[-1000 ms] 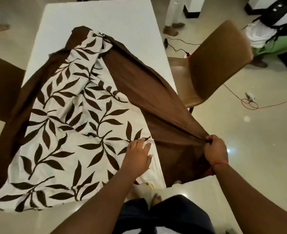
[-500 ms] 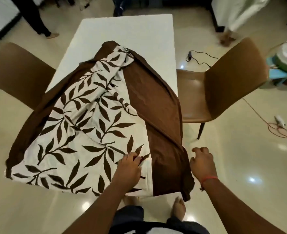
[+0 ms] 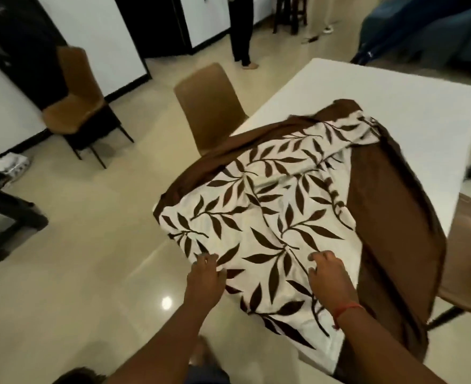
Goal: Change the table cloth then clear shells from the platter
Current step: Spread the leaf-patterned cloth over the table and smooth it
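Moved: both hands have come onto the leaf-print cloth [image 3: 270, 217]; right let go of its brown border.
Left hand [image 3: 205, 278]: fingers spread, resting at the near-left edge.
Right hand [image 3: 330, 278]: fingers relaxed, flat on it.
Cloth: bunched over the white table [image 3: 395, 87]'s near end.
Risk: nothing gripped, so the overhang may slide floorward.

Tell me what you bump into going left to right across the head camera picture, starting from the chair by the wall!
Chair by the wall → chair at the table's left side → left hand → right hand → plain brown cloth → bare table edge.
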Demonstrator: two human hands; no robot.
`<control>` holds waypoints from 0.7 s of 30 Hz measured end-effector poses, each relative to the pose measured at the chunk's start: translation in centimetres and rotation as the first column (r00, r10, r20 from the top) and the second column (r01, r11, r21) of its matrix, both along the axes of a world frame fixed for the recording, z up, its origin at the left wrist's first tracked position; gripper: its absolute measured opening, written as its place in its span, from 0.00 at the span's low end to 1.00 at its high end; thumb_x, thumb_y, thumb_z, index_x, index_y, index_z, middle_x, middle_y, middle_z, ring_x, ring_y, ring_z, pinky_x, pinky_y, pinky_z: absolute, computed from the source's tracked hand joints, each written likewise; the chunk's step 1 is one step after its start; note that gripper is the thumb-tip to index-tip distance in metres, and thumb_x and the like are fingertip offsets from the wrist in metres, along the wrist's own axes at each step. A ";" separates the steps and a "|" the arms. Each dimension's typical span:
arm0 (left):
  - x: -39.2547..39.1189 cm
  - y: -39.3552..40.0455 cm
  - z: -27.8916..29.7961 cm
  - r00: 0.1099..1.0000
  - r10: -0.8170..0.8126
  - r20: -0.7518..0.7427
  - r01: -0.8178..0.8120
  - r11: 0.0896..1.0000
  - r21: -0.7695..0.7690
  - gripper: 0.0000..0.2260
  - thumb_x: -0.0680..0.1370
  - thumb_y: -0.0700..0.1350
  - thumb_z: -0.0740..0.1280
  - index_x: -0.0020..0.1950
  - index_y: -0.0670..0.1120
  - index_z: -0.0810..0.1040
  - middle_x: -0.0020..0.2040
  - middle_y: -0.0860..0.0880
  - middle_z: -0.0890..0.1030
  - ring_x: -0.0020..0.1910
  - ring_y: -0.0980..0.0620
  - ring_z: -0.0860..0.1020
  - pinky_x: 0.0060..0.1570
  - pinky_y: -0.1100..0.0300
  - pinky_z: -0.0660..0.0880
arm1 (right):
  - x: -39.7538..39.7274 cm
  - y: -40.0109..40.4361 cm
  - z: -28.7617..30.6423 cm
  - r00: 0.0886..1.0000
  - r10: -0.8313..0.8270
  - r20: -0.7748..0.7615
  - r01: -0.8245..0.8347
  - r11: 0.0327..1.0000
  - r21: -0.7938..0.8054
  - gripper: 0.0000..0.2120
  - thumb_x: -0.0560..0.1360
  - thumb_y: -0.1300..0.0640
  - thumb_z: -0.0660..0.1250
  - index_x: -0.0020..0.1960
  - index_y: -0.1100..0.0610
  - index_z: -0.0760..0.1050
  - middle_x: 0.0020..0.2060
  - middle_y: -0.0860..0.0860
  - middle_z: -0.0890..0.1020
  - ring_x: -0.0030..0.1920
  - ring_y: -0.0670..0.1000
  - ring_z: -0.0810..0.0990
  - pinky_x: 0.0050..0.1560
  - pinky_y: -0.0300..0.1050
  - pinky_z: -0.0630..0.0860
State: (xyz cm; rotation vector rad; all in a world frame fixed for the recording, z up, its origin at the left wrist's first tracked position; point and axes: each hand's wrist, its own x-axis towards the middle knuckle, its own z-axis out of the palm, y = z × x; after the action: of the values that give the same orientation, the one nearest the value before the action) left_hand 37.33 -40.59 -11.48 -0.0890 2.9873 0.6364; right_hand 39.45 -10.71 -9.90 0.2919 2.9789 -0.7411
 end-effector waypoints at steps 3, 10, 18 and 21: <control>-3.5 -6.3 -0.7 0.968 0.249 0.035 -0.251 0.951 0.181 0.15 0.78 0.47 0.67 0.62 0.43 0.77 0.58 0.40 0.76 0.56 0.39 0.76 0.56 0.46 0.74 | -4.0 -5.3 -0.4 0.996 0.088 -0.017 -0.088 0.996 0.023 0.14 0.72 0.62 0.67 0.57 0.56 0.79 0.53 0.54 0.79 0.53 0.58 0.79 0.56 0.52 0.77; -14.7 -20.8 0.3 0.863 0.476 0.171 -0.502 0.763 0.408 0.13 0.81 0.44 0.60 0.63 0.41 0.77 0.60 0.40 0.78 0.60 0.39 0.76 0.62 0.49 0.72 | -11.8 -18.0 -1.3 0.996 0.086 0.033 -0.087 0.996 0.002 0.15 0.74 0.63 0.68 0.60 0.59 0.78 0.55 0.57 0.79 0.55 0.61 0.78 0.59 0.55 0.75; -26.9 -26.4 -1.5 0.816 0.260 0.516 -0.523 0.712 0.469 0.13 0.83 0.49 0.57 0.61 0.44 0.74 0.63 0.42 0.78 0.61 0.42 0.76 0.61 0.51 0.71 | -19.3 -28.4 -0.1 0.994 0.063 0.095 -0.057 0.996 -0.062 0.12 0.77 0.59 0.64 0.60 0.54 0.77 0.55 0.51 0.77 0.56 0.53 0.77 0.58 0.47 0.75; -30.2 -24.5 -3.3 0.672 0.165 0.722 -0.630 0.640 0.440 0.15 0.83 0.54 0.55 0.55 0.45 0.75 0.60 0.43 0.79 0.60 0.41 0.77 0.55 0.52 0.72 | -22.4 -29.9 -0.5 0.996 0.057 0.074 -0.050 0.994 -0.097 0.12 0.78 0.59 0.64 0.61 0.54 0.76 0.56 0.50 0.77 0.57 0.51 0.76 0.60 0.47 0.75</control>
State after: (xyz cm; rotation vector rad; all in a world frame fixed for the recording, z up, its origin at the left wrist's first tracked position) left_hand 7.13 -65.05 -14.76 -0.8103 1.9182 1.3692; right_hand 17.02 -40.59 -10.43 0.2287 2.8575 -0.8433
